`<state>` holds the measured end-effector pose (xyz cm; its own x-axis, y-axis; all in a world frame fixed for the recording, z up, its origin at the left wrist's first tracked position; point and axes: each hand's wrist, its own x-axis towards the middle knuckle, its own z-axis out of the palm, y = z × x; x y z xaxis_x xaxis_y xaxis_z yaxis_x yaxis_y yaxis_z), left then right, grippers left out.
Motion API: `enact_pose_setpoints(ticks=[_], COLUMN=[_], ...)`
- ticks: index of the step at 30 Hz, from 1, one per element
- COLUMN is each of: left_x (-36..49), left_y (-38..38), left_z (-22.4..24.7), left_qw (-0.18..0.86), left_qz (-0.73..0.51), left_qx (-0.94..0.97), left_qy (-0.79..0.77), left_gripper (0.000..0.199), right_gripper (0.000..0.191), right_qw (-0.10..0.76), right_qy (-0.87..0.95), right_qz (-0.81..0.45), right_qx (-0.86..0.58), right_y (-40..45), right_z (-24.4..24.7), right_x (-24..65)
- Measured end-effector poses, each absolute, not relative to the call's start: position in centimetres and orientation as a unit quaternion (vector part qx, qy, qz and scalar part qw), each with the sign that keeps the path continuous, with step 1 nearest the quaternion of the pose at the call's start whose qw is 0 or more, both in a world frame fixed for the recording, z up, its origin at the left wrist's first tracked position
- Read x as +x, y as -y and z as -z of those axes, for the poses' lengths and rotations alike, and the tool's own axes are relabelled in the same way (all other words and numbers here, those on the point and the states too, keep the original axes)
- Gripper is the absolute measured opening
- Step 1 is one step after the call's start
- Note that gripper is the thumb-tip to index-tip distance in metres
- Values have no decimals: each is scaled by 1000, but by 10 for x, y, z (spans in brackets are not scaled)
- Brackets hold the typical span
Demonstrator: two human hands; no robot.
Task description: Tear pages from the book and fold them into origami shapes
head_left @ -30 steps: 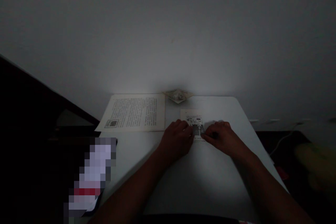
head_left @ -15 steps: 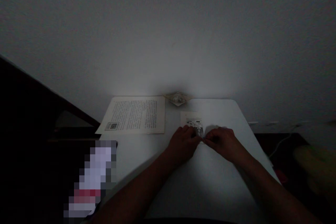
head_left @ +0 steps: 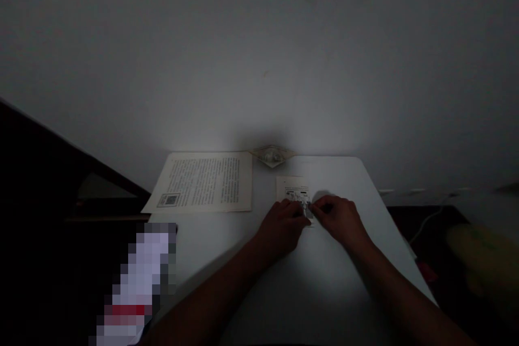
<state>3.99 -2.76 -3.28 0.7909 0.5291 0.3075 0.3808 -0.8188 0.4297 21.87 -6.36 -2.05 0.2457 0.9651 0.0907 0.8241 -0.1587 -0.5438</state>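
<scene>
A small printed piece of paper (head_left: 292, 186) with black drawings lies on the white table (head_left: 267, 292). Curled over its near left part, my left hand (head_left: 283, 225) holds it, the thumb close to the near edge. My right hand (head_left: 337, 217) is closed in a pinch at the paper's right edge, its fingertips touching there. Dim light and the fingers hide exactly what lies between them. Just beyond the small paper, a folded paper pouch (head_left: 271, 158) stands open against the wall, with something pale inside that I cannot make out.
Printed sheets (head_left: 206, 184) with a square code lie at the table's far left. A blurred-out, bright phone-like object (head_left: 138, 275) is at the left edge. The wall (head_left: 259, 65) rises directly behind the table. A pale cable (head_left: 430, 219) runs on the right.
My right fingertips have shifted slightly away from me along the paper's right edge, parting from my left thumb. My left hand stays on the paper. The whole view has shifted slightly.
</scene>
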Motion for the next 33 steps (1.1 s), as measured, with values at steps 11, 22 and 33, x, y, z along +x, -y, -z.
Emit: enact_pose_setpoints(ticks=[11, 22, 33], left_x=[37, 38, 38], left_y=[28, 27, 25], left_z=[31, 34, 33], left_qw=[170, 160, 157], left_qz=[-185, -186, -207], left_qx=[934, 935, 933], left_qy=[-255, -254, -249], left_gripper=[20, 19, 18], right_gripper=[24, 25, 22], right_qw=[228, 236, 288], right_qy=[582, 561, 621], right_qz=[-124, -99, -139], right_qx=[-770, -787, -716], right_y=[23, -4, 0], right_z=[19, 23, 21], right_x=[229, 236, 245])
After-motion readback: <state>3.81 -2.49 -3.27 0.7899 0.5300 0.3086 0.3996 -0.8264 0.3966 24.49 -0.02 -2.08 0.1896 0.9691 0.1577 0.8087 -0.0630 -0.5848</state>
